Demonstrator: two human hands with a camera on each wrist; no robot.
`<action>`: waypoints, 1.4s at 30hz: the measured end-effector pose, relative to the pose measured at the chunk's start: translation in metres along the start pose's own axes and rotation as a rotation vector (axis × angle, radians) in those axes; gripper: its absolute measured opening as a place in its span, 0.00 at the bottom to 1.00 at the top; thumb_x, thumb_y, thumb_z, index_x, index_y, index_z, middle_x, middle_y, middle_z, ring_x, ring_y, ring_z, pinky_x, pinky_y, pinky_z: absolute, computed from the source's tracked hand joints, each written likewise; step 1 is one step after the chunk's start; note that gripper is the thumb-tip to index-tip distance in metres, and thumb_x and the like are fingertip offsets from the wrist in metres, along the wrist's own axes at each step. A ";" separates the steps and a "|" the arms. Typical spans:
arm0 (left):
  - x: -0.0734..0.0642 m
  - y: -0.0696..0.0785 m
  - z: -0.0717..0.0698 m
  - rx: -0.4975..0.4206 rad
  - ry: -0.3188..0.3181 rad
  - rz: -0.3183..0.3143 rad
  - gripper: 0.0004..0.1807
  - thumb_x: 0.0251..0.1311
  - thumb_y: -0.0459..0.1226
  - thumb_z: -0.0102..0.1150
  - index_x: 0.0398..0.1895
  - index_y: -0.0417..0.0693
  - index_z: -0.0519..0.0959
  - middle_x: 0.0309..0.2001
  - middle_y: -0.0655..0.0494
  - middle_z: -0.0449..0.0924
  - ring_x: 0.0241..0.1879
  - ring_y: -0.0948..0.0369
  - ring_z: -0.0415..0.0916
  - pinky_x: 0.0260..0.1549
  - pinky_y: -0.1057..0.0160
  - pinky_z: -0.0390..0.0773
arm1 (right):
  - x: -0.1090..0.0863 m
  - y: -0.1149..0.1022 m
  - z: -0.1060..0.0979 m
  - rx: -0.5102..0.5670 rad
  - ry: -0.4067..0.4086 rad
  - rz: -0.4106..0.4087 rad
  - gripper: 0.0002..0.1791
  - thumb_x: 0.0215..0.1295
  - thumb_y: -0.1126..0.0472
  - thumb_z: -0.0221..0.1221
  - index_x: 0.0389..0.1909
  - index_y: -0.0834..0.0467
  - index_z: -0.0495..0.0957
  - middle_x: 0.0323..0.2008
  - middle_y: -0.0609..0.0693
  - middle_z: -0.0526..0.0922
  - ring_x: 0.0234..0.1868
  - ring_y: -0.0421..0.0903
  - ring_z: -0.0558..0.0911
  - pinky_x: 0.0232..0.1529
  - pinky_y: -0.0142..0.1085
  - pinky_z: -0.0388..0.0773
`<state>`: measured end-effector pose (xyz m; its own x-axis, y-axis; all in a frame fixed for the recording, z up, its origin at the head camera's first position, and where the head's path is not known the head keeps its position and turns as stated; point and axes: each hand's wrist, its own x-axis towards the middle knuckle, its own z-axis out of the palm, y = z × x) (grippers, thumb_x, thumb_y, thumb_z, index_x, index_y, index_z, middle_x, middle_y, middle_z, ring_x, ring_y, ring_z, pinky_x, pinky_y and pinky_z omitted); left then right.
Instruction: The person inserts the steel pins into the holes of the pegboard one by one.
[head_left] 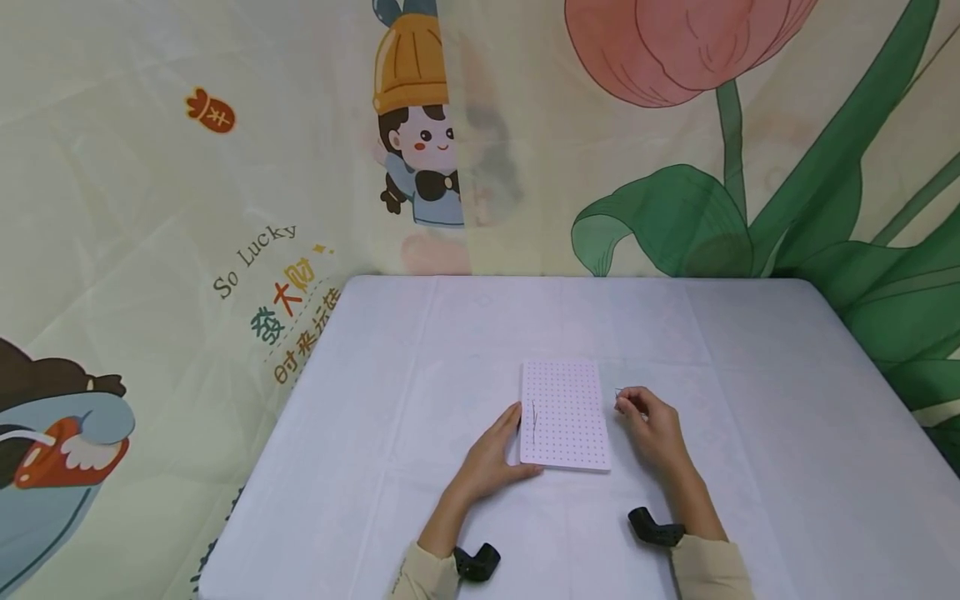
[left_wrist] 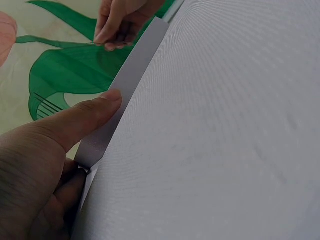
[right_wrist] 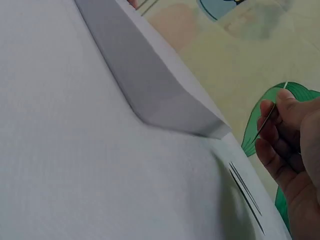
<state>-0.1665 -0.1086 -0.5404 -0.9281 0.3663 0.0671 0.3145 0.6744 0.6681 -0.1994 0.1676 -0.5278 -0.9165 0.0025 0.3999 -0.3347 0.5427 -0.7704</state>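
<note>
A pale board dotted with a grid of small holes (head_left: 566,433) lies flat on the table. My left hand (head_left: 491,462) holds its near left corner, thumb along the front side and fingers at the left side. Several thin dark needles (left_wrist: 48,106) stand up from the board; in the head view they show near its left edge. To the right of the board, my right hand (head_left: 654,429) pinches a single thin needle (right_wrist: 265,122) between thumb and fingers, above the table. In the right wrist view, two more needles (right_wrist: 245,192) lie on the cloth near this hand.
A white cloth covers the table (head_left: 450,333). Behind it hangs a printed backdrop (head_left: 517,167) with a large flower and cartoon figures. Each wrist carries a black camera mount, the left mount (head_left: 477,562) and the right mount (head_left: 655,528), beside beige sleeves.
</note>
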 end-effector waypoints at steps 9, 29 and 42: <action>0.001 0.000 -0.003 -0.003 0.006 0.007 0.57 0.44 0.58 0.66 0.72 0.44 0.48 0.72 0.53 0.47 0.68 0.55 0.49 0.64 0.56 0.56 | 0.009 -0.030 0.034 0.303 0.038 0.001 0.06 0.65 0.65 0.55 0.37 0.65 0.72 0.28 0.55 0.82 0.30 0.44 0.81 0.33 0.28 0.79; 0.000 -0.003 0.002 0.012 0.009 0.033 0.56 0.46 0.59 0.64 0.72 0.45 0.47 0.71 0.54 0.48 0.68 0.56 0.50 0.63 0.55 0.58 | 0.017 -0.061 0.088 0.361 -0.014 -0.129 0.08 0.53 0.76 0.61 0.35 0.71 0.74 0.31 0.61 0.81 0.34 0.56 0.83 0.35 0.35 0.81; -0.001 -0.005 0.000 0.017 0.016 0.049 0.55 0.47 0.59 0.63 0.72 0.45 0.48 0.71 0.53 0.48 0.67 0.55 0.51 0.62 0.55 0.59 | 0.019 -0.043 0.099 0.260 -0.077 -0.181 0.06 0.60 0.63 0.60 0.37 0.60 0.76 0.34 0.50 0.82 0.39 0.45 0.82 0.38 0.30 0.79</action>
<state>-0.1674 -0.1124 -0.5440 -0.9146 0.3887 0.1112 0.3626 0.6672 0.6507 -0.2240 0.0608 -0.5362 -0.8476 -0.1430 0.5110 -0.5293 0.2957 -0.7952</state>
